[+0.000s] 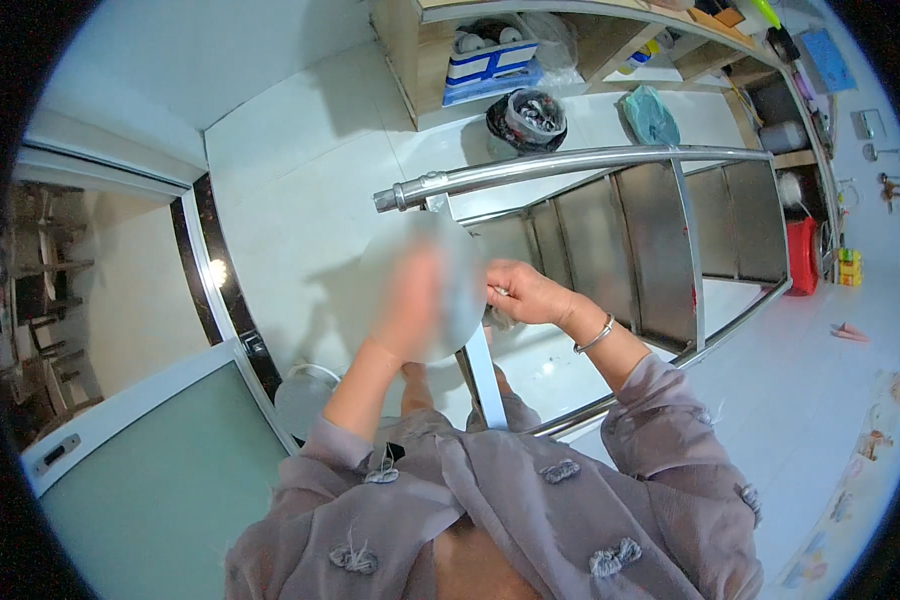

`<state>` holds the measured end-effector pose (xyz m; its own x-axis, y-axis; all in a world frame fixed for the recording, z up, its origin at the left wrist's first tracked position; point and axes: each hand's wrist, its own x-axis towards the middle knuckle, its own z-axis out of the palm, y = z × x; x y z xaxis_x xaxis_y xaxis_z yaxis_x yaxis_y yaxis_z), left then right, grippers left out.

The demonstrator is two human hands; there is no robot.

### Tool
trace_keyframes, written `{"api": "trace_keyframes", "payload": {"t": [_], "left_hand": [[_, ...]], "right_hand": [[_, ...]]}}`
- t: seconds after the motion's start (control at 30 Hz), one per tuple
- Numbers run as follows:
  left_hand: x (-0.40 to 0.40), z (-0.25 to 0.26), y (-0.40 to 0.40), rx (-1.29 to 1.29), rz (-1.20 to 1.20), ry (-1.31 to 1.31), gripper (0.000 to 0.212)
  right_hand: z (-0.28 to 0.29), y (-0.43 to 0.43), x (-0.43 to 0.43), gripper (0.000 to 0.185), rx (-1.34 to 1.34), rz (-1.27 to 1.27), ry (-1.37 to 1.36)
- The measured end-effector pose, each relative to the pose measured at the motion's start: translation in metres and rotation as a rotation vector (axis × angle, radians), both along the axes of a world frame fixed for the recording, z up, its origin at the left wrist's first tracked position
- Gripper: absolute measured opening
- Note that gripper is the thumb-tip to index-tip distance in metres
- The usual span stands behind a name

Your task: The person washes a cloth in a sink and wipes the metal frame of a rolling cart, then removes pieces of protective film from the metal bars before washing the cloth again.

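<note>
Near the centre, my left hand (411, 307) is blurred in front of a round pale area whose details cannot be made out. What that hand holds, and how its fingers lie, cannot be told. Just to its right, my right hand (521, 291) has its fingers curled and pinched on a small metallic object (499, 291), mostly hidden by the fingers. A bangle circles my right wrist. Behind and right of the hands stands a metal-framed staircase (649, 247) with a tubular steel handrail (540, 161).
A lined waste bin (534, 120) and a teal plastic bag (649, 115) are on the floor beyond the rail. Wooden shelving (607, 45) runs along the top. At lower left is a frosted glass door (165, 450). A red container (801, 256) lies at right.
</note>
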<state>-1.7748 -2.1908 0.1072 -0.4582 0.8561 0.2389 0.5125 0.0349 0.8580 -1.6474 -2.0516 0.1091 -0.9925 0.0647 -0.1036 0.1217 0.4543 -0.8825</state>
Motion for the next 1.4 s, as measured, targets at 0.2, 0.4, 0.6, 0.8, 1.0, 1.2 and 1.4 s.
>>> {"api": "trace_keyframes", "payload": {"t": [0.2,0.4,0.6,0.8,1.0,1.2,1.4], "left_hand": [[-0.002,0.005,-0.001,-0.049,-0.033,0.151,0.023],[0.009,0.041,0.011,-0.180,-0.055,0.162,0.022],[0.006,0.032,0.016,-0.046,-0.113,0.296,0.019],[0.003,0.036,0.007,-0.059,-0.167,0.142,0.019],[0.007,0.035,0.008,-0.045,-0.104,0.267,0.018],[0.006,0.026,0.013,0.002,-0.197,0.276,0.021],[-0.002,0.031,0.014,0.020,-0.314,0.369,0.019]], "right_hand": [[-0.005,-0.009,0.008,0.018,-0.127,-0.073,0.085],[-0.005,-0.015,0.007,0.021,-0.558,-0.221,-0.033],[0.001,-0.023,0.008,0.021,-0.692,-0.316,-0.037],[0.001,-0.025,0.010,0.021,-0.599,-0.296,0.045],[0.000,-0.029,0.009,0.022,-0.549,-0.294,0.086],[0.011,-0.033,0.010,0.022,-0.619,-0.318,0.089],[0.017,-0.033,0.015,0.020,-0.382,-0.242,0.144]]}}
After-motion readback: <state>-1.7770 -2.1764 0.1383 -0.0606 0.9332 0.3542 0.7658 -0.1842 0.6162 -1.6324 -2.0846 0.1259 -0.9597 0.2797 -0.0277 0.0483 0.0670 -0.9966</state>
